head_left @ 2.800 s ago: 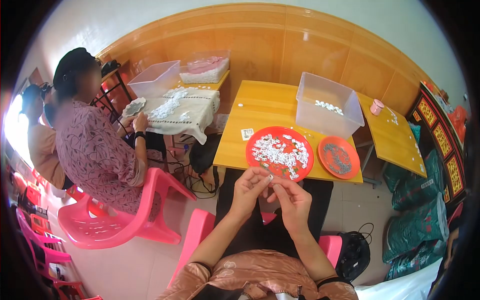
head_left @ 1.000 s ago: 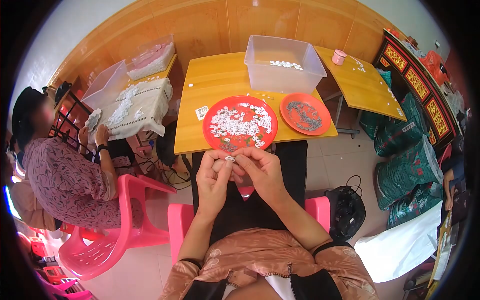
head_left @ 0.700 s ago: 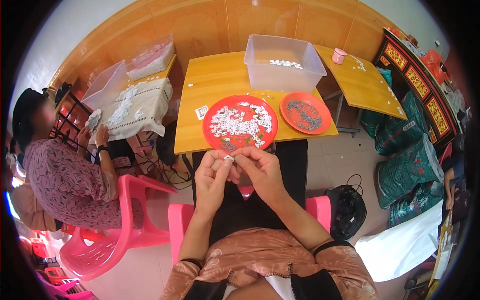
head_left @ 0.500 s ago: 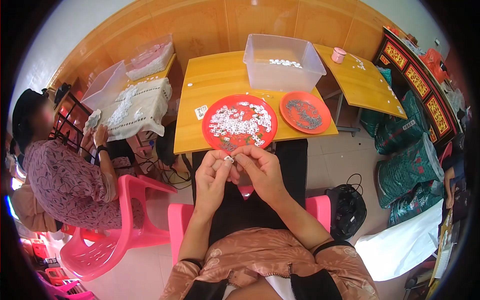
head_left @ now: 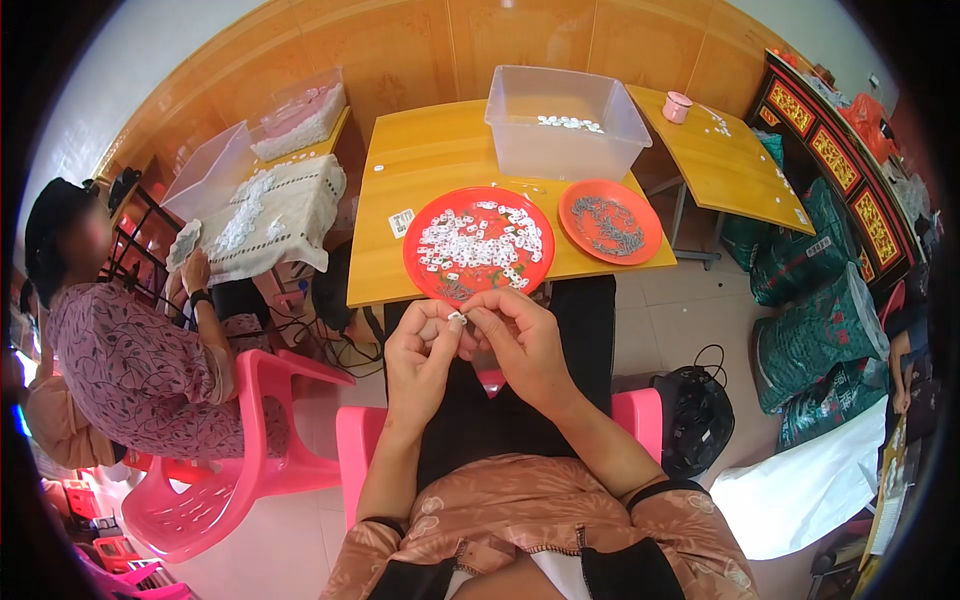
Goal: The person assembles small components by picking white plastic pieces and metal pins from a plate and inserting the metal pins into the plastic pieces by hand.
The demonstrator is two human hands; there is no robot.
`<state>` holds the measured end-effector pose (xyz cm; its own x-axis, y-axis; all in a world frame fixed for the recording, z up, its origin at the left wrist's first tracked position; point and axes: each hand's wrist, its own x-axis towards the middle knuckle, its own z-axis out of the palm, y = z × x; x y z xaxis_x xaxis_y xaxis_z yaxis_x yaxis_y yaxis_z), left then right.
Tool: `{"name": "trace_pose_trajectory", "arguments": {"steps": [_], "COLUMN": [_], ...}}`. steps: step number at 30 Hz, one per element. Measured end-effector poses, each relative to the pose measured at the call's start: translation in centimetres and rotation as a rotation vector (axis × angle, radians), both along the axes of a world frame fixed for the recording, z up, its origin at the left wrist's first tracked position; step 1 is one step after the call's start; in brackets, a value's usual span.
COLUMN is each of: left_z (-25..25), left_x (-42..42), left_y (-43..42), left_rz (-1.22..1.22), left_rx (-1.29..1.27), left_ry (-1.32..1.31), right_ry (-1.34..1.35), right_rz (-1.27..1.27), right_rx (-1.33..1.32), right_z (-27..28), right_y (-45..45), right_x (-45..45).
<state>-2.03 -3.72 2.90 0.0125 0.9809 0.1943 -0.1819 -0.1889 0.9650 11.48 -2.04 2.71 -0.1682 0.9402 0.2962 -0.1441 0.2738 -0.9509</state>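
Your left hand (head_left: 420, 360) pinches one white piece (head_left: 456, 317); your right hand (head_left: 523, 350), fingertips pressed together, meets it near two plates (head_left: 640, 214).

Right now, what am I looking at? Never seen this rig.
There's no robot: a person works bare-handed, and a camera on their head looks forward and down. That's the only view. The left hand holds a small white piece; the right hand pinches close beside it, too small to tell on what.

On the yellow table ahead sit a red tray of similar white pieces, an orange plate of small grey parts, and a clear bin with some white pieces inside. Another person sits to the left.
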Motion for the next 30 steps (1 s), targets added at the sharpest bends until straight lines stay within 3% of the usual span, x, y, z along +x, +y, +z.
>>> {"name": "trace_pose_trajectory", "arguments": {"steps": [9, 30], "left_z": [0.38, 0.06], "left_x": [-0.3, -0.26], "left_y": [0.03, 0.06], "left_rz": [0.106, 0.068], "left_rx": [0.024, -0.004], "left_ry": [0.056, -0.03], "right_ry": [0.019, 0.017], "right_rz": [0.009, -0.007], "right_rx": [0.002, -0.053], "right_z": [0.37, 0.15], "right_y": [-0.12, 0.02], "right_x": [-0.13, -0.11]}}
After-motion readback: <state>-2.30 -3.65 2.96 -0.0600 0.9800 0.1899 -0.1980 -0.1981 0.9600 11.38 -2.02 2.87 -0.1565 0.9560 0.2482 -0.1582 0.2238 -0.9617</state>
